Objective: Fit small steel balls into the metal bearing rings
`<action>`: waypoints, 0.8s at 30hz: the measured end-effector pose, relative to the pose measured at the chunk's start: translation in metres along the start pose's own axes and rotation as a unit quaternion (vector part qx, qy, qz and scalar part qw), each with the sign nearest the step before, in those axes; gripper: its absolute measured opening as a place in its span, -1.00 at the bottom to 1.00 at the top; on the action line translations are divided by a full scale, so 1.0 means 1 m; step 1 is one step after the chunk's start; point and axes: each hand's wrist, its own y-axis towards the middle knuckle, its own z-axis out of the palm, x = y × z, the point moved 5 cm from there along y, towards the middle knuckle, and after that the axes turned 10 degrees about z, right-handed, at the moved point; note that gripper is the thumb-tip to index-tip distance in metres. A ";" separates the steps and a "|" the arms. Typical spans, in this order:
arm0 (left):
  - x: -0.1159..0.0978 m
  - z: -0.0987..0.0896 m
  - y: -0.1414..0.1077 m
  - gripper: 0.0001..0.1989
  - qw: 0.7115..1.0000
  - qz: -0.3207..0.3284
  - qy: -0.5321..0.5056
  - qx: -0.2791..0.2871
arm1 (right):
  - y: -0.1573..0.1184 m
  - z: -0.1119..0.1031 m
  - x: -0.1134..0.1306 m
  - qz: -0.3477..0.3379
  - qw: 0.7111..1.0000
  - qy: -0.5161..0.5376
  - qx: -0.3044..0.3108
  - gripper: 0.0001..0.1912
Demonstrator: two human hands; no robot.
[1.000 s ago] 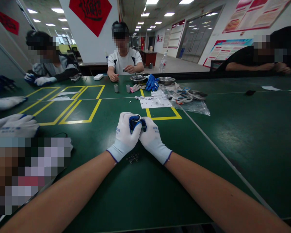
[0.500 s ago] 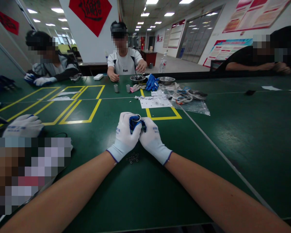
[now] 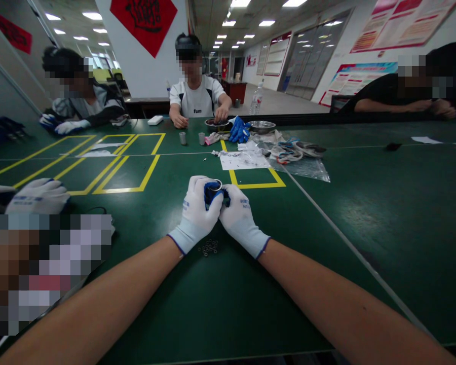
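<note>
Across the whole work area, we see a broad dark green table (image 3: pixel 365 213). Beyond the sheet of white paper (image 3: pixel 240 161) scattered with small dark bits, a person in a white and black shirt (image 3: pixel 192 97) sits facing us, one hand at a bowl. Strips of yellow tape (image 3: pixel 142 175) mark rectangles, mostly left of the sheet. A crumpled clear plastic bag (image 3: pixel 315 171) lies right of the sheet, with a heap of grey and white gloves (image 3: pixel 298 151) on it. Nearer us than the sheet, our left hand (image 3: pixel 198 205) and right hand (image 3: pixel 238 209) meet in white knit gloves with blue palms. Just beyond the sheet sit two shallow shiny metal bowls (image 3: pixel 269 124), with a bright blue glove (image 3: pixel 238 132) between them. Two small grey cylindrical cups (image 3: pixel 183 139) stand to the sheet's far left. The thin round silver metal ring (image 3: pixel 218 182) is on the near side of the sheet, above the table; our left fingers curl closed around it. Our right fingers are bent in narrowly against the left ones; we cannot tell whether they grip anything. Nearest us from the sheet, tiny metal rings (image 3: pixel 208 247) lie loosely grouped.
</note>
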 end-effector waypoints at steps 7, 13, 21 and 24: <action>-0.001 0.000 0.000 -0.80 1.000 0.000 -0.001 0.001 | -0.001 -0.002 0.004 -0.011 1.000 -0.002 0.008 -0.81; -0.002 0.001 0.001 -0.81 1.000 -0.004 -0.005 0.004 | -0.001 -0.003 0.004 -0.013 1.000 -0.005 0.013 -0.82; -0.001 0.001 0.000 -0.81 1.000 0.006 -0.007 -0.001 | -0.001 -0.001 0.003 -0.024 1.000 -0.004 0.006 -0.81; -0.001 0.001 0.000 -0.82 1.000 0.009 -0.012 -0.003 | -0.001 -0.001 0.003 -0.023 1.000 -0.002 0.011 -0.82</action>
